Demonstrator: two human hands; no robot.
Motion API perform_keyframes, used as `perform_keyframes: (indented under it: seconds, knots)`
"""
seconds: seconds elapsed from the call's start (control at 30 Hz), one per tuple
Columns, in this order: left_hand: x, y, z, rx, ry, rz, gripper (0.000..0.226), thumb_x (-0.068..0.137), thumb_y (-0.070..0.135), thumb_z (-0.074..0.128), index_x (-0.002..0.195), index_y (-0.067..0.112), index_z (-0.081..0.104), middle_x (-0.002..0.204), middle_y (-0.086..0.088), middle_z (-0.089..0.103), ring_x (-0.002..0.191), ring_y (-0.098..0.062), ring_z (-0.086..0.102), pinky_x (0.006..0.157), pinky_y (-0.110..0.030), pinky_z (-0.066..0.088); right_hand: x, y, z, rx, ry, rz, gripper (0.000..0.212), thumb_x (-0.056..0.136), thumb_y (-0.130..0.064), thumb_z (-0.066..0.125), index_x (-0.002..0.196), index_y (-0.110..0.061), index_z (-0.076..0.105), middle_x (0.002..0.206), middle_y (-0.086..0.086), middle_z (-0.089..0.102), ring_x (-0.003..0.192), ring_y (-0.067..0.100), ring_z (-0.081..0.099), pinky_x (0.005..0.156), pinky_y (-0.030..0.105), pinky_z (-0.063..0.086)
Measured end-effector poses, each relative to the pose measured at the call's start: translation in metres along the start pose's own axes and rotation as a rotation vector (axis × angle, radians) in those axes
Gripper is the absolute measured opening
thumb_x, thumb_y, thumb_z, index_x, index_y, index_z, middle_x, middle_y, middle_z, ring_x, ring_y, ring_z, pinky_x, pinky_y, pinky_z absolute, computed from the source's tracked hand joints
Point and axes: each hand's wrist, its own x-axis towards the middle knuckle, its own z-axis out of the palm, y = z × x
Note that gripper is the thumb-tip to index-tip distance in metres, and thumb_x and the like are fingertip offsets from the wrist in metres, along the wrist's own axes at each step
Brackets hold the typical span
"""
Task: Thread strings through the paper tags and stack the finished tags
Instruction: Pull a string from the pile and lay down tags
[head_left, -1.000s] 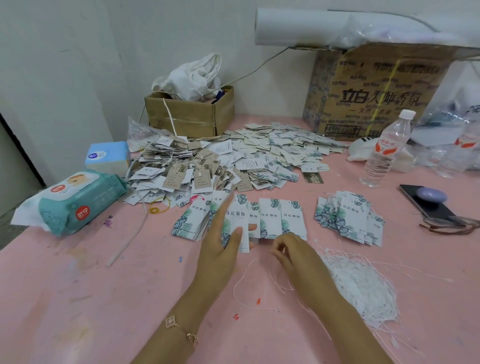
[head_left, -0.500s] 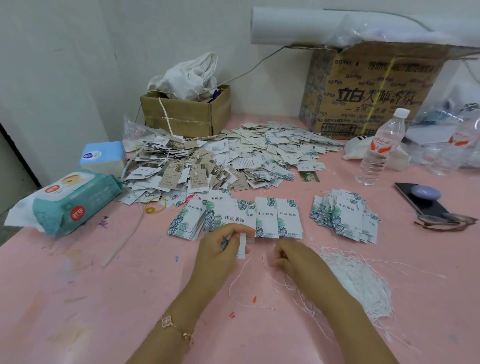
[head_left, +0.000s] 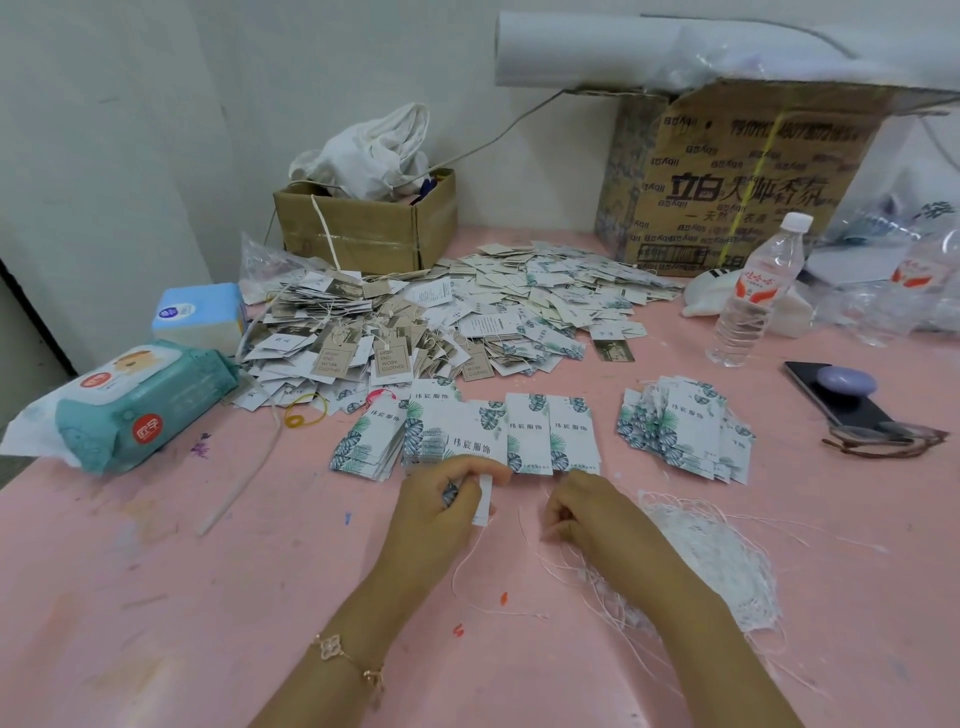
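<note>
My left hand (head_left: 441, 506) grips a white leaf-printed paper tag (head_left: 484, 499) just in front of a row of the same tags (head_left: 524, 434) laid on the pink table. My right hand (head_left: 587, 512) pinches a thin white string (head_left: 522, 522) right beside that tag. A tangled bundle of white strings (head_left: 711, 561) lies under and to the right of my right wrist. A fanned stack of leaf tags (head_left: 685, 431) sits further right. A big heap of strung tags (head_left: 426, 317) covers the middle of the table behind.
At the left are a wet-wipe pack (head_left: 135, 400) and a blue tissue box (head_left: 200, 314). A small carton (head_left: 369, 228) and a large carton (head_left: 748, 182) stand by the wall. A water bottle (head_left: 753, 293), a phone (head_left: 836, 395) and glasses (head_left: 883, 439) lie at the right.
My left hand lifted a tag off the row and closed its fingers round it, drawing it toward me. My right hand stayed close with the string.
</note>
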Motion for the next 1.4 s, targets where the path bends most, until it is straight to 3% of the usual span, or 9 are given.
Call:
perform_keyframes:
  seconds: [0.1, 0.27, 0.4, 0.5, 0.6, 0.8, 1.23, 1.33, 1.4]
  knots:
    - [-0.001, 0.001, 0.0, 0.039, -0.024, 0.002, 0.041, 0.094, -0.003, 0.047, 0.091, 0.025, 0.077, 0.093, 0.009, 0.074, 0.085, -0.016, 0.069, 0.082, -0.044, 0.059, 0.001, 0.004, 0.004, -0.031, 0.069, -0.02, 0.046, 0.081, 0.002, 0.057, 0.067, -0.037, 0.038, 0.08, -0.017, 0.04, 0.077, 0.009, 0.046, 0.067, 0.01, 0.039]
    - [-0.004, 0.002, 0.001, 0.086, -0.102, 0.01, 0.027, 0.091, 0.01, 0.061, 0.092, 0.032, 0.077, 0.095, 0.015, 0.074, 0.067, -0.006, 0.062, 0.06, -0.022, 0.049, -0.007, 0.009, 0.004, -0.109, 0.164, -0.08, 0.013, 0.076, -0.033, 0.036, 0.065, -0.03, 0.043, 0.056, -0.012, 0.052, 0.054, 0.011, 0.039, 0.047, 0.026, 0.03]
    - [-0.004, 0.002, 0.004, 0.165, -0.2, 0.045, 0.019, 0.077, 0.034, 0.08, 0.096, 0.037, 0.076, 0.098, 0.023, 0.072, 0.094, 0.004, 0.065, 0.084, -0.016, 0.049, -0.01, -0.005, 0.003, 0.189, 0.216, -0.095, 0.017, 0.088, -0.023, 0.037, 0.073, -0.028, 0.043, 0.053, -0.014, 0.046, 0.048, 0.004, 0.032, 0.044, 0.02, 0.028]
    - [-0.007, 0.002, 0.008, 0.144, -0.281, 0.051, 0.022, 0.071, 0.035, 0.08, 0.09, 0.045, 0.075, 0.089, 0.021, 0.073, 0.081, 0.006, 0.064, 0.074, -0.014, 0.049, -0.01, -0.02, 0.008, 0.519, 0.179, -0.038, 0.025, 0.094, -0.011, 0.044, 0.076, -0.029, 0.048, 0.062, -0.014, 0.05, 0.059, 0.008, 0.043, 0.053, 0.025, 0.036]
    - [-0.005, 0.002, 0.008, 0.123, -0.197, 0.037, 0.01, 0.081, 0.023, 0.077, 0.083, 0.033, 0.079, 0.077, 0.006, 0.074, 0.066, -0.006, 0.064, 0.06, -0.022, 0.053, -0.014, -0.027, 0.009, 0.546, 0.225, -0.096, 0.028, 0.096, -0.01, 0.049, 0.08, -0.032, 0.044, 0.062, -0.015, 0.051, 0.058, 0.004, 0.041, 0.056, 0.022, 0.034]
    - [0.004, 0.011, -0.004, -0.03, 0.094, 0.076, 0.019, 0.083, 0.015, 0.071, 0.076, 0.032, 0.078, 0.081, 0.015, 0.076, 0.081, 0.004, 0.067, 0.072, -0.007, 0.046, -0.011, -0.016, 0.004, 0.513, 0.46, -0.084, 0.024, 0.095, -0.01, 0.056, 0.089, -0.034, 0.055, 0.062, -0.006, 0.051, 0.05, 0.003, 0.041, 0.049, 0.012, 0.032]
    - [0.005, 0.011, -0.014, -0.088, 0.28, 0.077, 0.005, 0.068, 0.039, 0.077, 0.071, 0.037, 0.078, 0.075, 0.01, 0.075, 0.069, -0.017, 0.07, 0.07, -0.031, 0.055, -0.011, -0.009, -0.006, 0.38, 0.747, -0.09, 0.02, 0.095, -0.005, 0.055, 0.084, -0.022, 0.058, 0.081, -0.01, 0.056, 0.08, -0.001, 0.051, 0.07, 0.005, 0.035]
    - [0.006, 0.01, -0.011, -0.087, 0.176, 0.052, 0.014, 0.07, 0.044, 0.069, 0.075, 0.035, 0.079, 0.078, 0.011, 0.075, 0.069, -0.009, 0.068, 0.066, -0.02, 0.051, -0.012, -0.013, -0.005, 0.318, 0.671, -0.109, 0.001, 0.094, -0.031, 0.056, 0.094, -0.032, 0.055, 0.094, -0.018, 0.055, 0.09, -0.002, 0.05, 0.077, 0.005, 0.033]
    - [0.004, 0.009, -0.006, -0.069, 0.092, 0.046, 0.017, 0.075, 0.04, 0.066, 0.076, 0.03, 0.08, 0.079, 0.01, 0.076, 0.07, -0.005, 0.067, 0.066, -0.016, 0.048, -0.015, -0.017, -0.003, 0.316, 0.615, -0.137, 0.025, 0.083, -0.045, 0.063, 0.105, -0.039, 0.053, 0.107, -0.021, 0.052, 0.105, -0.003, 0.047, 0.088, 0.007, 0.032]
